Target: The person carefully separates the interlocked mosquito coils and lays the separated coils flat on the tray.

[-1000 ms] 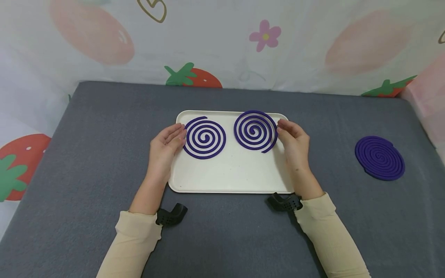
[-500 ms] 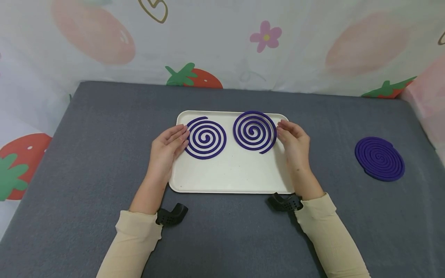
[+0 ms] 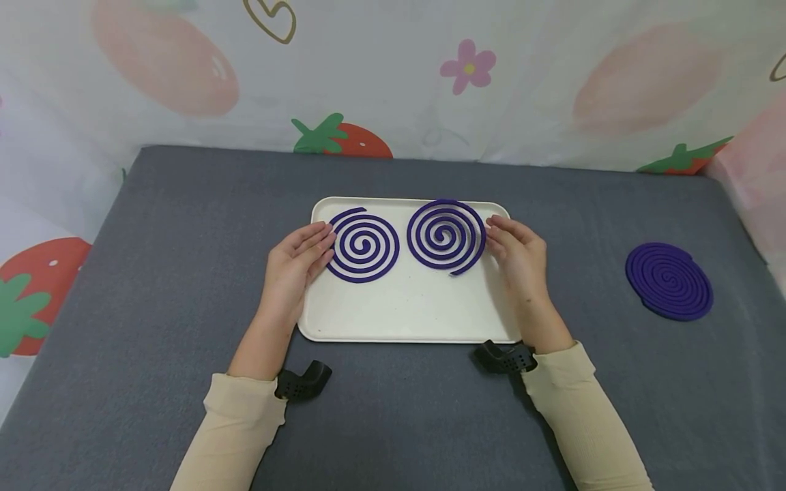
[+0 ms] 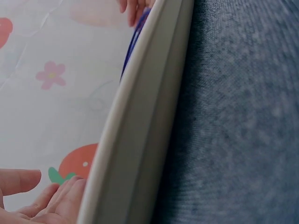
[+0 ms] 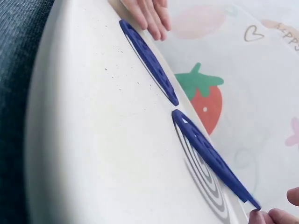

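Two dark purple mosquito coils are over the white tray (image 3: 417, 314). The left coil (image 3: 364, 247) lies flat on it. My left hand (image 3: 291, 262) is at that coil's outer edge with relaxed fingers; whether they touch the coil is unclear. The right coil (image 3: 446, 234) is tilted, its right side raised and its shadow on the tray in the right wrist view. My right hand (image 3: 522, 266) is beside it. Its fingertips (image 5: 261, 217) touch the coil's raised edge, while the thumb (image 5: 293, 197) stands apart from it.
A third, tightly wound purple coil (image 3: 669, 281) lies on the grey cloth (image 3: 614, 409) to the right. Behind the table hangs a white curtain (image 3: 393, 54) with printed strawberries and flowers. Black wrist cameras (image 3: 303, 380) are strapped on both forearms.
The right coil has shifted slightly left and turned, its outer tail end swinging left. My left fingers moved slightly right over the left coil's edge. My right hand has barely moved.
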`<state>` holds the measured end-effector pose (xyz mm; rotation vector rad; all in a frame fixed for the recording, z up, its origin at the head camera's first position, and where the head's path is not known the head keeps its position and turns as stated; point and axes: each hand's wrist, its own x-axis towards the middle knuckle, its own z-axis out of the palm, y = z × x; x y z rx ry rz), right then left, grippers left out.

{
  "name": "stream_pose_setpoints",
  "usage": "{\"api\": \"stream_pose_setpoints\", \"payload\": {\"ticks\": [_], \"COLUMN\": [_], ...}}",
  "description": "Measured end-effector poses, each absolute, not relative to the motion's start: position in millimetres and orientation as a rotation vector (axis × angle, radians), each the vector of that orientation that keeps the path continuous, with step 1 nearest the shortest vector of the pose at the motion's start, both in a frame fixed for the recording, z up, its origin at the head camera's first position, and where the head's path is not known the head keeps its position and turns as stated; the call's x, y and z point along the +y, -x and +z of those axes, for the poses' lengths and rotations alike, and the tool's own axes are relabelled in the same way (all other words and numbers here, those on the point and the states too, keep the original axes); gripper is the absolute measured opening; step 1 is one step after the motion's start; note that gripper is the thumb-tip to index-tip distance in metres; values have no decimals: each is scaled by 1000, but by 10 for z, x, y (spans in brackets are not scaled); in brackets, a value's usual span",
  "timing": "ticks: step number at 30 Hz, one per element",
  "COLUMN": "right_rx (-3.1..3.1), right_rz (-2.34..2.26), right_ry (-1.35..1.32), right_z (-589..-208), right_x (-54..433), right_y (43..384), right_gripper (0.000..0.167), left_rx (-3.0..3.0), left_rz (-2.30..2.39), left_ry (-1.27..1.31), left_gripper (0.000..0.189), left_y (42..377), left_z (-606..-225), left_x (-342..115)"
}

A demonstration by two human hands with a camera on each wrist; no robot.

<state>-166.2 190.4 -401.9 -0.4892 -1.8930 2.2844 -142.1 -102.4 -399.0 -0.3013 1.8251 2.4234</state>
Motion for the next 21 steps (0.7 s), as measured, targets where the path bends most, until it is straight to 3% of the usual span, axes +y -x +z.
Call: {"api": "stream_pose_setpoints", "payload": {"ticks": [21], "right_rx": [-1726], "right_rz": [2393], "right_ry": [400], "right_z": [-3906], "right_x": [2205], "right_y": [1566], "right_gripper": [24], "left_rx": [1629], "left_rz": [2446], "left_ry": [197], "left_gripper": [41], "left_y": [1362], "left_z": [-3968], "left_x": [-884]}}
